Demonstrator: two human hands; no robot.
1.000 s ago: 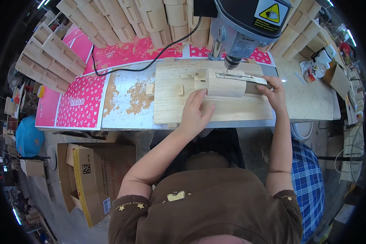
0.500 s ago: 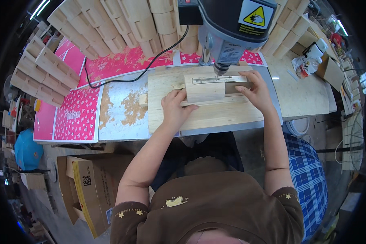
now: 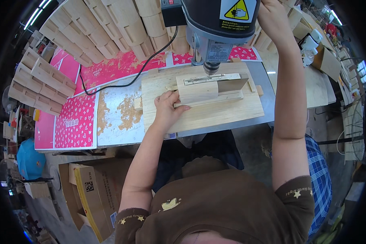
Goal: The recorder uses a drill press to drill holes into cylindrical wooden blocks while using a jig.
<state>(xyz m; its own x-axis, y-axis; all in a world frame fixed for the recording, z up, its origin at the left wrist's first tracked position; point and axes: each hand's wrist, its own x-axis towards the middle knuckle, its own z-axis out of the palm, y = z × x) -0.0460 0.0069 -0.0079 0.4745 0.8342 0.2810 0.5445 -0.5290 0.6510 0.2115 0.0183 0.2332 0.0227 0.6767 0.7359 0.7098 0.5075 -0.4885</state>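
My left hand (image 3: pixel 167 109) grips the left end of a pale, rounded wooden block (image 3: pixel 197 92), its thumb lying along the wooden strip in front. The block sits in a wooden jig on a flat board (image 3: pixel 207 116). Over the block's top lies a light strip with a long narrow slot (image 3: pixel 207 79). Directly above it hangs the chuck (image 3: pixel 211 67) of a drill press (image 3: pixel 219 24); the bit's tip is hard to make out. My right hand (image 3: pixel 273 19) is raised at the drill press's right side, fingers curled and partly cut off by the frame. What it holds is hidden.
Stacks of similar wooden pieces (image 3: pixel 122 24) stand along the back and at the left (image 3: pixel 40 81). A black cable (image 3: pixel 140 75) curves over the pink-patterned table cover (image 3: pixel 75 122). Sawdust (image 3: pixel 130 112) lies left of the board. A cardboard box (image 3: pixel 95 195) stands on the floor.
My right hand has left the right end of the jig and moved up to the drill press's side. My left hand stays at the block. The whole view has shifted slightly.
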